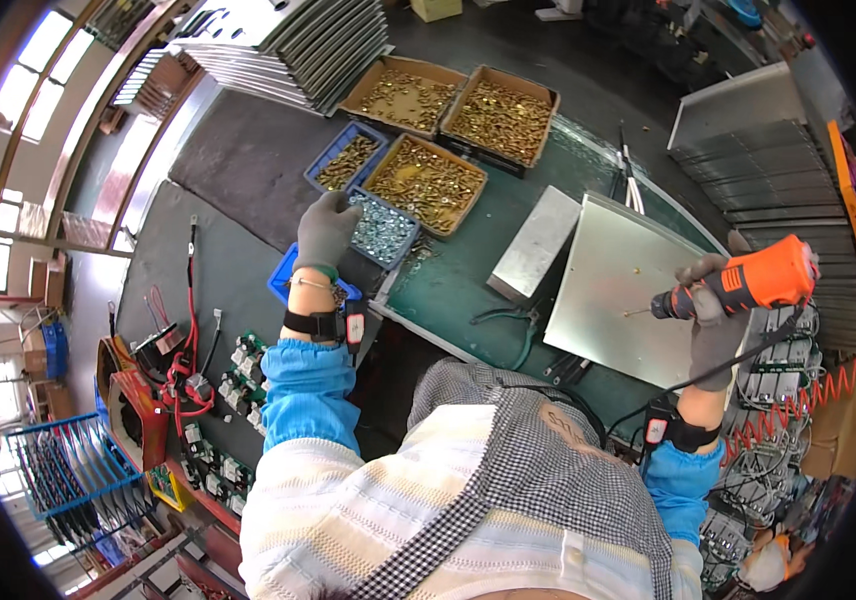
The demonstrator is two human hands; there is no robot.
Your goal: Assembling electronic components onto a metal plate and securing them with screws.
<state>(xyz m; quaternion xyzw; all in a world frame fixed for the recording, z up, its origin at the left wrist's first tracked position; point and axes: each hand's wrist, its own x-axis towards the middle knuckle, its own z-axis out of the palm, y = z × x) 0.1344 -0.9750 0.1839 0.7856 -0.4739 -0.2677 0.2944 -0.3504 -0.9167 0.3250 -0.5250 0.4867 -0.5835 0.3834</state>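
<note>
My left hand (326, 238), in a grey glove, is at the left edge of a blue bin (384, 232) of small silver hardware. Its fingers are curled in, and whatever they may hold is hidden. On the right, my gloved right hand (714, 345) grips an orange and black power screwdriver (763, 275). The tool's bit points left over a flat silver metal panel (608, 285), which has a small gold-coloured fastener (637, 270) on it. Beside the panel lies a long metal block (538, 243).
Trays of brass-coloured hardware (426, 185) stand beyond the bins. Pliers (520, 325) lie by the panel. Stacked metal plates (288, 50) rise at the back left, and metal panels (748, 150) stand at the right. Red wiring (188, 380) and circuit parts (245, 375) lie left.
</note>
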